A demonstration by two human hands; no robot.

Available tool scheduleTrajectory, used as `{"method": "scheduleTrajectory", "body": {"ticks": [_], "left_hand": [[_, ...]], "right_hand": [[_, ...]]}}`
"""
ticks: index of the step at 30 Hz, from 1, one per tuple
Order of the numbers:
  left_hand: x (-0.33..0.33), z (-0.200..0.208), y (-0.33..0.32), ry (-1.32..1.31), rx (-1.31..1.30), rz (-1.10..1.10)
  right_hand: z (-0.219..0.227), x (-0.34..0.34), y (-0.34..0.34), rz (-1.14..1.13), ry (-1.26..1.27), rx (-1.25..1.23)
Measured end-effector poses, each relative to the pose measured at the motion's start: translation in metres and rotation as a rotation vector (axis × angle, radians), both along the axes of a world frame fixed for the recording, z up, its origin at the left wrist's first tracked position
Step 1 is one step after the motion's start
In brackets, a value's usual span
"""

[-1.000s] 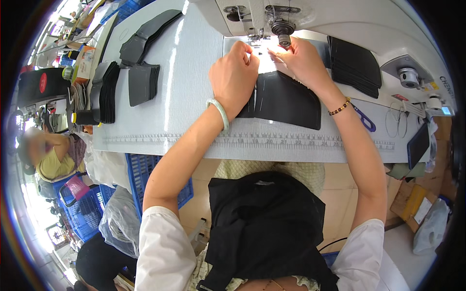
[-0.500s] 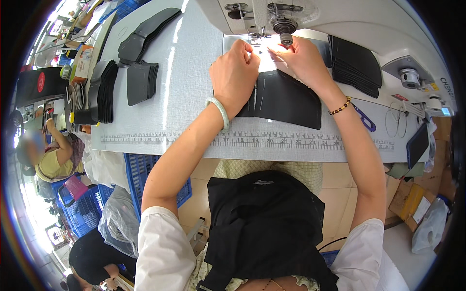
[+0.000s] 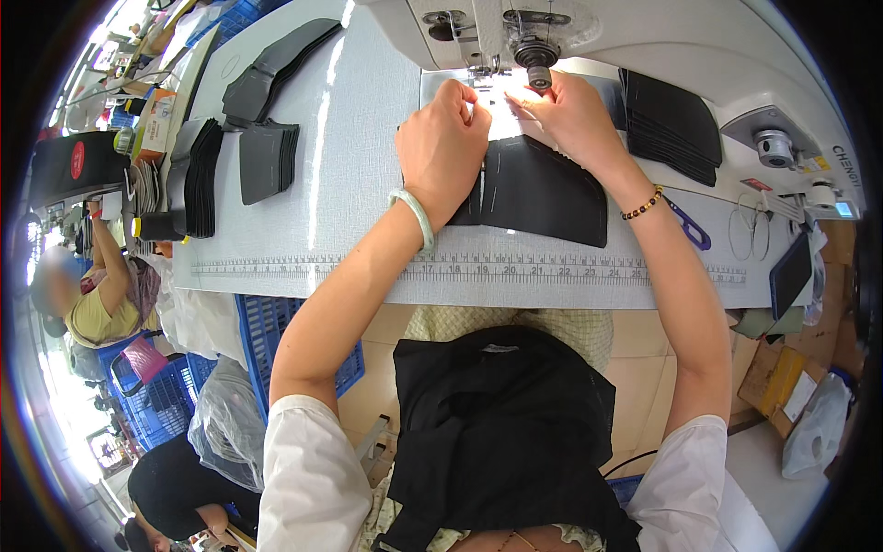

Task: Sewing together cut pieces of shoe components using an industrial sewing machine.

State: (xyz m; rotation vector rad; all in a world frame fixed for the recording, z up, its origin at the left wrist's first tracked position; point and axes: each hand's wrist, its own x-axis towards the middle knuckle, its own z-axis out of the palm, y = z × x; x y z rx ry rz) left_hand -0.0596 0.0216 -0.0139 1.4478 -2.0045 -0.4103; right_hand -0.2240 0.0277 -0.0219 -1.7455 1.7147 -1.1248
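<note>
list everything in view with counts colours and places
sewing machine: 1, white, top right
table: 1, pale grey, upper centre
panel: 1, black, before the machine
piece stacks: 4, black, three left, one right
ruler strip: 1, grey, table's near edge
tool handle: 1, blue, right of centre
baskets: at least 2, blue, lower left
plastic bags: at least 2, whitish, both sides
cardboard boxes: at least 1, brown, right
co-workers: 2, yellow, black tops, left
bracelets: 2, green and dark, wrists
left hand: 1, bare, over panel's left end
right hand: 1, bare, by the machine

Pale grey table (image 3: 359,198) with a black panel (image 3: 543,193), dark stacked pieces (image 3: 673,124) and a blue-handled tool (image 3: 692,231)
</note>
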Motion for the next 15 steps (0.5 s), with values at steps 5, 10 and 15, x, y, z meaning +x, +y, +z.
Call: {"method": "scheduleTrajectory", "body": {"ticks": [5, 10, 15], "left_hand": [[-0.0004, 0.0004, 0.0005, 0.013, 0.003, -0.002], [-0.0012, 0.0001, 0.0004, 0.004, 0.006, 0.001], [-0.0022, -0.0005, 0.0003, 0.007, 0.0, -0.002]], "right_hand": [[0.0092, -0.0024, 0.0013, 0.017, 0.053, 0.161], [0.0076, -0.0037, 0.0011, 0.018, 0.049, 0.179], [0.0002, -0.0063, -0.001, 0.02, 0.025, 0.139]]}}
